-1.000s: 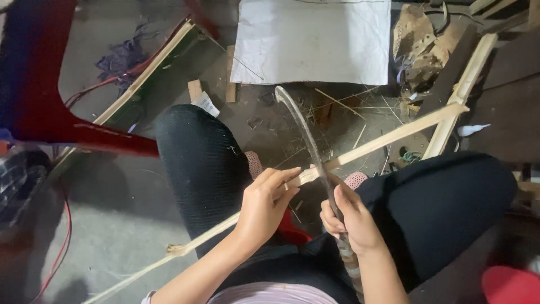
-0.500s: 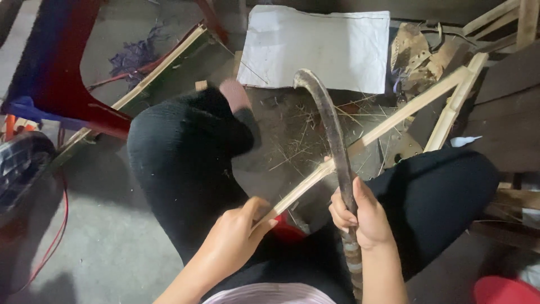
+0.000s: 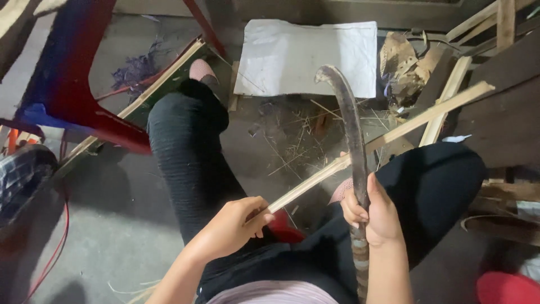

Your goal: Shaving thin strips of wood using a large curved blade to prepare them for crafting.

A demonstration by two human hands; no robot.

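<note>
My right hand (image 3: pixel 372 213) grips the wrapped handle of a long curved dark blade (image 3: pixel 349 121), which points away from me with its hooked tip far up. My left hand (image 3: pixel 233 225) is closed on the near end of a long pale bamboo strip (image 3: pixel 405 126). The strip runs up to the right and crosses under the blade just above my right hand. Both my knees in black trousers flank the strip, and thin shavings (image 3: pixel 298 143) lie on the floor between them.
A red and blue plastic chair (image 3: pixel 73 84) stands at the left. A white sheet (image 3: pixel 306 56) lies on the floor ahead. More bamboo strips (image 3: pixel 450 101) and dark wooden boards (image 3: pixel 506 112) are at the right. A long slat (image 3: pixel 140 101) lies left of my left knee.
My left hand has slid back along the strip toward me. The blade has turned more upright and sits lower on the strip. My left leg has stretched out forward.
</note>
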